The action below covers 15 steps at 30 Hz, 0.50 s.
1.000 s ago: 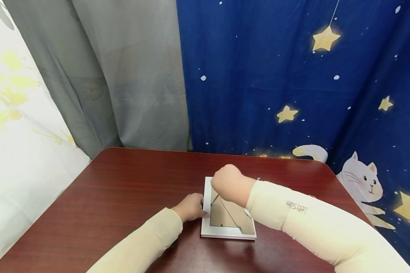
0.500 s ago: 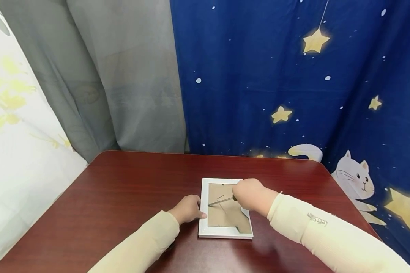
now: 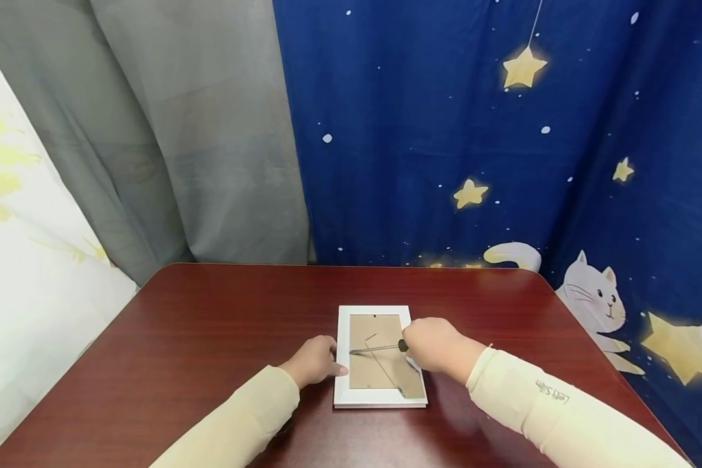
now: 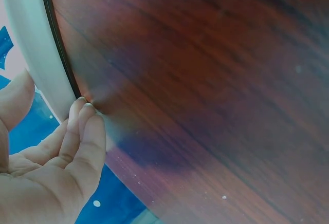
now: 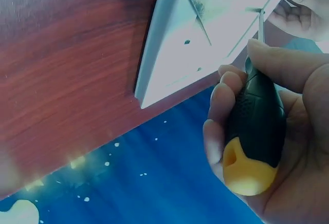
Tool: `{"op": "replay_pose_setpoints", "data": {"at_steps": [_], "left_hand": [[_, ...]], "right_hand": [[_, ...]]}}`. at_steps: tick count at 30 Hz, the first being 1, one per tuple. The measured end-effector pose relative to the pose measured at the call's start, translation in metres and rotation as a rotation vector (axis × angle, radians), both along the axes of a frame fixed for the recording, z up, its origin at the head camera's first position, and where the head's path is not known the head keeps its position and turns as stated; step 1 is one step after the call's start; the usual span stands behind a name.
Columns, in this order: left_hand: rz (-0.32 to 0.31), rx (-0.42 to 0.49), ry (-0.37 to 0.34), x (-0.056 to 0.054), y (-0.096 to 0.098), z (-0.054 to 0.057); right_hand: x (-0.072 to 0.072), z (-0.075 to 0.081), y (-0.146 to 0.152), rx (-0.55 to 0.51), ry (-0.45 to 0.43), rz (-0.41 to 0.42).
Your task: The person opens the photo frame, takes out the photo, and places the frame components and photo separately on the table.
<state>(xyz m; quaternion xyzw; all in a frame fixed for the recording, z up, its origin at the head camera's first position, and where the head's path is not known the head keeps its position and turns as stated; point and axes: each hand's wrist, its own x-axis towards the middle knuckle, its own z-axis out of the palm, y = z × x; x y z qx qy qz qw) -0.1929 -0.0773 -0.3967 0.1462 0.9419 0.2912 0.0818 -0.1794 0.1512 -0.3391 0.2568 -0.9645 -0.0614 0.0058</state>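
Observation:
A white picture frame point(image 3: 380, 398) lies back side up on the table, its brown backing board point(image 3: 365, 374) showing. My left hand point(image 3: 316, 361) grips the frame's left edge, thumb over the border and fingertips against the side. In the right wrist view, a screwdriver point(image 5: 259, 116) with a black and yellow handle sits in my right hand point(image 5: 300, 131), fingers curled round it. Its thin shaft point(image 3: 380, 349) crosses above the backing, and the tip meets the board's left edge by the white border. A thin bent stand leg or line also shows on the backing.
The dark red wooden table point(image 3: 228, 325) stretches out on both sides of the frame. Behind it hang a grey curtain point(image 3: 222, 130) and a blue star-patterned curtain point(image 3: 398, 130). White patterned cloth point(image 3: 29, 273) hangs at the left.
My right hand has come down and to the right from above the frame's upper part, laying the screwdriver lower across the backing. The left hand keeps its grip; the head view has shifted slightly.

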Motion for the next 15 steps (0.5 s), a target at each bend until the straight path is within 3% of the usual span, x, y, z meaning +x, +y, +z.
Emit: {"op": "replay_pose_setpoints", "data": {"at_steps": [5,11,15], "left_hand": [[-0.003,0.020,0.002,0.003,-0.002,0.000],[0.001,-0.039,0.035,0.003,0.000,0.001],[0.004,-0.057,0.047,0.002,0.001,0.000]], "right_hand": [[0.001,-0.010,0.007,-0.124,-0.039,-0.065],[0.002,-0.026,0.014,-0.340,-0.079,-0.198],[0.003,-0.035,0.018,-0.440,-0.070,-0.232]]}}
